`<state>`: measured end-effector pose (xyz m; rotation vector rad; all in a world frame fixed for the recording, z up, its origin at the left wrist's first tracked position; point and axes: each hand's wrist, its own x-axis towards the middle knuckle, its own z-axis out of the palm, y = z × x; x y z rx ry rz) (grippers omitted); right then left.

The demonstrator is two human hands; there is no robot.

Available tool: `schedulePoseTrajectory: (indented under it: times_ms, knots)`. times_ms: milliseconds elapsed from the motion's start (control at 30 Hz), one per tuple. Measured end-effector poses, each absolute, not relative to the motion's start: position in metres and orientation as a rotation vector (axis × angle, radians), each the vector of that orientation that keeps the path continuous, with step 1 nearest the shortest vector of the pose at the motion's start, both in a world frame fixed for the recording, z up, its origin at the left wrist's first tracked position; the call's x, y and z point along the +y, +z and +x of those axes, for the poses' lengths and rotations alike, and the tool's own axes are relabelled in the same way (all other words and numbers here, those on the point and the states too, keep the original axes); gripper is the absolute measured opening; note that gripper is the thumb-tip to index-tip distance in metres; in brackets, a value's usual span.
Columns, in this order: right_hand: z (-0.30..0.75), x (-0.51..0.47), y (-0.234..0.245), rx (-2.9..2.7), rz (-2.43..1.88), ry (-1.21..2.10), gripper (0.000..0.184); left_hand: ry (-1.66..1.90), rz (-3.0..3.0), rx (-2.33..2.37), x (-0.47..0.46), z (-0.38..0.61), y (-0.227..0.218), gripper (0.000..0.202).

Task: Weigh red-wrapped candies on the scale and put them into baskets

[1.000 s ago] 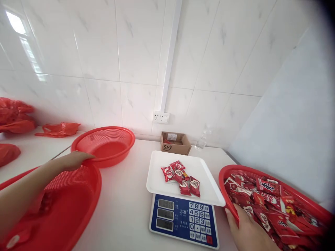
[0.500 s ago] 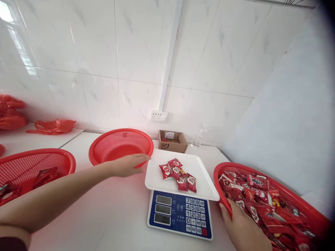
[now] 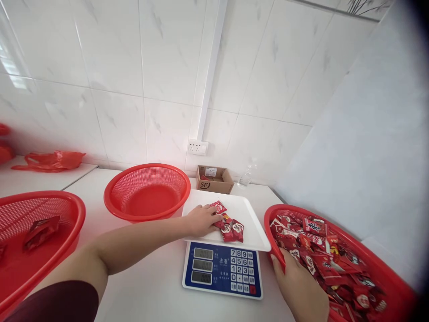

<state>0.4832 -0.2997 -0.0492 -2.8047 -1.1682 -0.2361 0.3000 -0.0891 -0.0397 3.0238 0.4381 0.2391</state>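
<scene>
On the white weighing tray (image 3: 246, 203) of a digital scale (image 3: 223, 270) lie several small red snack packets (image 3: 237, 230). My left hand (image 3: 203, 220) reaches across onto the tray, its fingers curled over the packets at the left of the pile and partly hiding them. At the right, my right hand (image 3: 300, 281) grips the near left rim of a red plastic basket (image 3: 375, 252), thumb outside and fingers inside. Many red packets fill that basket. The scale's displays are lit, but their digits are hard to read.
A red mesh basket (image 3: 147, 167) stands behind my left forearm. Another red basket (image 3: 78, 212) at the left holds a few packets. Against the tiled wall are a small cardboard box (image 3: 214, 185), a clear bottle (image 3: 246, 176) and a red plastic bag (image 3: 55, 161).
My left hand has moved right, from beside the tray onto the packets, and its fingers have curled over them. My right hand stays on the basket rim. The view has shifted slightly right.
</scene>
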Motion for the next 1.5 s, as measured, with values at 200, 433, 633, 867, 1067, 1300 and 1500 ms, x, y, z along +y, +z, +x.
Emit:
schedulePoseTrajectory:
  times_ms: [200,433,633,867,1067,1300,1500]
  knots:
    - [0.483,-0.300,-0.050,-1.174,-2.786,-0.286,0.047,0.339,3.086,0.509,-0.085,0.292,-0.029,0.035]
    - [0.482,-0.300,-0.049,-1.168,-2.816,-0.238,0.049,0.487,2.943,1.127,-0.045,0.237,0.001,0.036]
    - [0.481,-0.299,-0.050,-1.163,-2.818,-0.253,0.048,0.217,2.863,1.016,-0.045,0.233,-0.005,0.060]
    - [0.483,-0.301,-0.052,-1.173,-2.794,-0.252,0.049,-0.007,2.789,0.368,-0.082,0.319,-0.030,0.092]
    - [0.483,-0.301,-0.052,-1.204,-2.796,-0.215,0.051,-0.016,2.883,0.339,-0.091,0.364,-0.037,0.071]
    - [0.480,-0.302,-0.047,-1.189,-2.819,-0.184,0.052,0.285,2.967,0.437,-0.082,0.365,-0.042,0.033]
    - [0.483,-0.301,-0.052,-1.205,-2.805,-0.212,0.050,0.503,2.851,0.720,-0.058,0.333,-0.020,0.026]
